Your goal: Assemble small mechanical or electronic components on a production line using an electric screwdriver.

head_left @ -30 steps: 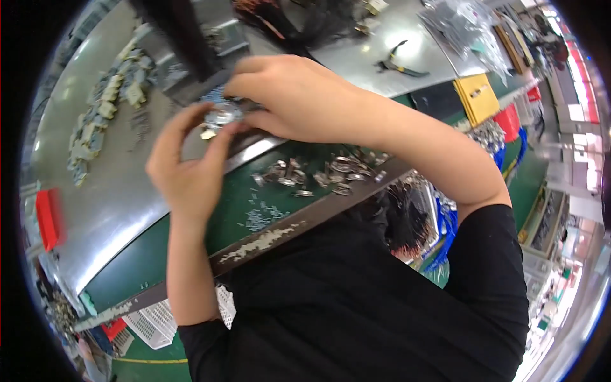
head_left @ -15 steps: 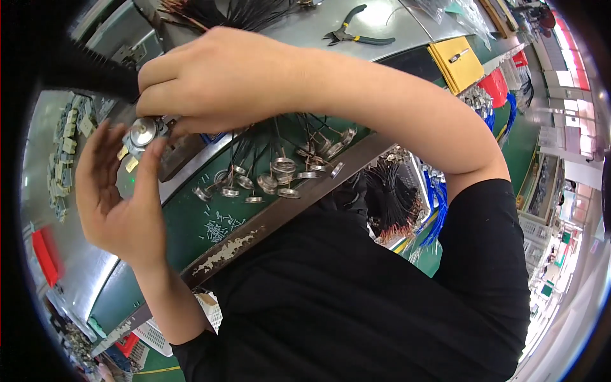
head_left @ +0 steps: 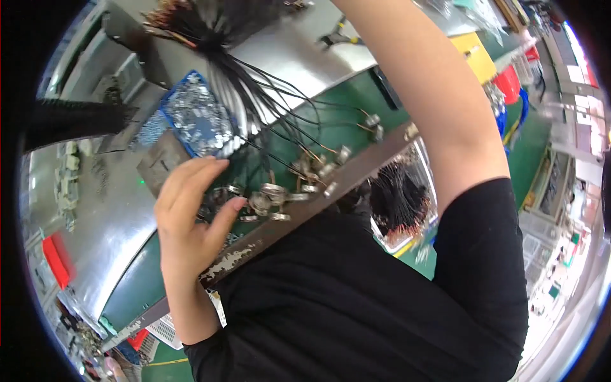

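My left hand (head_left: 191, 213) is open, its thumb and fingers spread, beside a cluster of round metal parts (head_left: 273, 193) near the bench's front edge. I see nothing held in it, though its fingers cover some of the parts behind. Black wires (head_left: 261, 105) run from these round parts up to a thick bundle with copper-coloured ends (head_left: 175, 19) at the far side. My right forearm (head_left: 439, 76) reaches up past the top edge, and the hand itself is out of view.
Left of the wires lies a blue tray (head_left: 202, 127) of small shiny parts, next to a metal block (head_left: 162, 164) and a dark machine part (head_left: 79, 124). Cutting pliers (head_left: 331, 40) lie at the back. A yellow notebook (head_left: 474, 54) sits far right. Pale blocks (head_left: 67, 172) stand left.
My left hand has moved right, away from the machine, and the round metal part is no longer seen in it. My right hand has left over the top edge, uncovering the tray and wires.
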Demonstrator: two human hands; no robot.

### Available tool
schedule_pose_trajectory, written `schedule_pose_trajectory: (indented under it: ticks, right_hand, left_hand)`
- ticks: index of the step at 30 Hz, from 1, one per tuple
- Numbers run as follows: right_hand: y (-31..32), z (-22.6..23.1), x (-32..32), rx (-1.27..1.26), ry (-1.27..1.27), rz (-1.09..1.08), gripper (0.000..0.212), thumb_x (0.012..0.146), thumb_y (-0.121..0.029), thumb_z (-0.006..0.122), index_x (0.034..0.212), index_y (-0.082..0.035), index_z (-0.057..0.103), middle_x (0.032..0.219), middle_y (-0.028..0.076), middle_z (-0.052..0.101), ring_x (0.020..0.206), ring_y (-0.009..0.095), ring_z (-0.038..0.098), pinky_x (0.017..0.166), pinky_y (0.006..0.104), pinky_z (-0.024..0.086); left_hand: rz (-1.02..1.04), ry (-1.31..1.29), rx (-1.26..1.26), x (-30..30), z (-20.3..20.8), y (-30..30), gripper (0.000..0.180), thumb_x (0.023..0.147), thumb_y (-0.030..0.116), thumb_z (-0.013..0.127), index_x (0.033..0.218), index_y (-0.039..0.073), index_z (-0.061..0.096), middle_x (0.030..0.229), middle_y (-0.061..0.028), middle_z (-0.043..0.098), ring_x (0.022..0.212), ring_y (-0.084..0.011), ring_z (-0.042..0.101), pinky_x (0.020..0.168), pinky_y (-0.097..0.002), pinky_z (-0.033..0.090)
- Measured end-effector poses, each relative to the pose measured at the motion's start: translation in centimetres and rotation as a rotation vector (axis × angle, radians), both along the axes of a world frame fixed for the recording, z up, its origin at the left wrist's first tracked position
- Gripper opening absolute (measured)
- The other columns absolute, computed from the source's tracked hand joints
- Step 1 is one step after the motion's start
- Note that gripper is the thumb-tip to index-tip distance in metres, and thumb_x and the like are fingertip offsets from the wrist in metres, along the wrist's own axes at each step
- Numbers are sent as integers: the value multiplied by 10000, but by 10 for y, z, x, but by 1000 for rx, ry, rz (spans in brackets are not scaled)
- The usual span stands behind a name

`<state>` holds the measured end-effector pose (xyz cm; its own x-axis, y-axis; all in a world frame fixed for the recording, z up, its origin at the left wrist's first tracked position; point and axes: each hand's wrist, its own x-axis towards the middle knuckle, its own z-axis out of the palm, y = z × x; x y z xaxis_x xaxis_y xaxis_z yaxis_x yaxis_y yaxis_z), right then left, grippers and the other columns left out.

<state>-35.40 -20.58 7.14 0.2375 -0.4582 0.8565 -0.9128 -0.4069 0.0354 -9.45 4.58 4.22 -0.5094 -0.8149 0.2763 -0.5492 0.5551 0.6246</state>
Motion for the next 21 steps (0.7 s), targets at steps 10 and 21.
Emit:
schedule_pose_trajectory:
  ticks: [10, 21]
  right_hand:
    - [31, 14, 9, -7, -210, 265, 350, 924, -339, 737, 1045, -15, 684, 1195, 201, 637, 1169, 398, 569, 991, 517, 442]
    - [144, -22, 1, 1149, -156, 473, 283, 982, -188, 701, 842, 47, 628, 691, 209, 589, 621, 339, 575, 622, 438, 449]
  left_hand:
    - [-37, 53, 5, 0, 4, -1, 400, 770, 157, 878, 1118, 36, 721, 1095, -130, 728, 1023, -330, 714, 855, -418, 585]
    - [-62, 97, 46, 5, -6, 6, 389, 812, 182, 867, 1141, 40, 716, 1095, -117, 726, 1015, -322, 718, 852, -419, 584]
